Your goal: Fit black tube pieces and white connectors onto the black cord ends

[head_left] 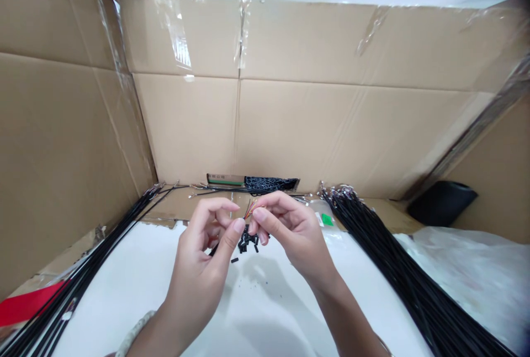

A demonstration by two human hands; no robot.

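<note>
In the head view, my left hand (211, 257) is closed around the end of a black cable (213, 250), its thumb near the spot where thin coloured wires (249, 211) fan out. My right hand (290, 230) pinches the tips of these red, orange and dark wires between thumb and fingers. Most of the cable is hidden behind my left hand. Behind and below both hands lies a small pile of short black tube pieces (245, 242) on the white table (265, 318). One short piece (234, 260) lies apart from the pile.
Long black cables lie in a bundle (385, 246) on the right and another bundle (103, 257) on the left. Cardboard walls (290, 125) enclose the table. At the back lies a strip-shaped box (252, 181). Clear plastic sheeting (472, 274) and a black object (443, 203) are at the right.
</note>
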